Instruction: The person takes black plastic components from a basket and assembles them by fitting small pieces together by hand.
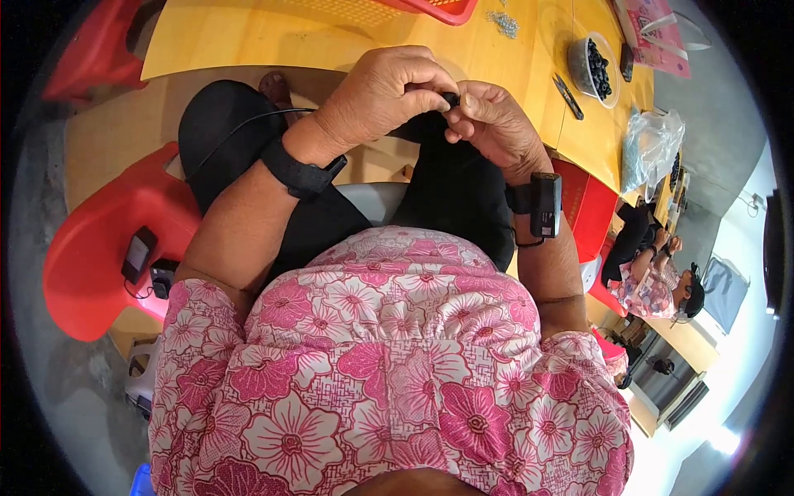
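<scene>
From here I see the left hand [376,93] and right hand [500,128] pinching a small black piece [451,98] between their fingertips, where a loosening thumb could drop it onto the black trousers [455,190] below.

- No text was legible
- Wrist box [545,198]: pale label marks were too small to read
- Pink packet [668,59]: faint print was unreadable

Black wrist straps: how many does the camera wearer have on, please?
2: a wide black strap around the left wrist, and a black strap bearing a boxy black device around the right wrist.
</scene>
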A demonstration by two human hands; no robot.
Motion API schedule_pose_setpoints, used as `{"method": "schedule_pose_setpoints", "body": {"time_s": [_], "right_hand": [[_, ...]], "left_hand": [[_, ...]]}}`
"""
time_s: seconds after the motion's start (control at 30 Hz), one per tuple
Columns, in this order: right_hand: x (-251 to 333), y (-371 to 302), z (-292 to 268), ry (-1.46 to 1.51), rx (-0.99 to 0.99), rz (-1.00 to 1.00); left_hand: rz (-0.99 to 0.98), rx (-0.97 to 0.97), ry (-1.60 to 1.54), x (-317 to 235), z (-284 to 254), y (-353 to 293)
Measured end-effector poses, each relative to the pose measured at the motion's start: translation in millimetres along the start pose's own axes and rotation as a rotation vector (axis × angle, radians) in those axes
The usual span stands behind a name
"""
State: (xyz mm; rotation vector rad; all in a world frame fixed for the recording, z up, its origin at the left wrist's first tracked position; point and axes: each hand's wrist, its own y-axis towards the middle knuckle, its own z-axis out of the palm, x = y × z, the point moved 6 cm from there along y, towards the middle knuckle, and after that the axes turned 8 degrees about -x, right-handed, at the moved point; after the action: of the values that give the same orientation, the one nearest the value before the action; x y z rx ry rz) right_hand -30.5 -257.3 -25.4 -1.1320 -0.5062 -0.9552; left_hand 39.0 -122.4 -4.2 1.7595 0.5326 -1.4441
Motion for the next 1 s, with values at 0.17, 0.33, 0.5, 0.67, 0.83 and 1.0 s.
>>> {"method": "schedule_pose_setpoints", "body": {"time_s": [0.17, 0.33, 0.5, 0.67, 0.83, 1.0], "right_hand": [[-1, -2, 4, 0.02, -0.015, 0.038], [-1, -6, 5, 0.008, -0.003, 0.016], [6, -10, 15, -0.038, -0.047, -0.11], [16, -11, 20, -0.155, -0.098, -0.204], [41, -15, 29, -0.621, -0.211, -0.367], [42, -17, 37, -0.825, -0.26, -0.522]], "left_hand": [[0.004, -0.04, 0.0, 2, 0, -1], [0.044, -0.054, 0.044, -2, 0, -2], [0.012, -0.078, 0.03, -4, -3, -3], [0.03, -0.085, 0.027, -4, -6, -3], [-0.131, -0.02, -0.155, 4, -3, -5], [-0.346, 0.068, -0.272, 10, 4, -10]]}}
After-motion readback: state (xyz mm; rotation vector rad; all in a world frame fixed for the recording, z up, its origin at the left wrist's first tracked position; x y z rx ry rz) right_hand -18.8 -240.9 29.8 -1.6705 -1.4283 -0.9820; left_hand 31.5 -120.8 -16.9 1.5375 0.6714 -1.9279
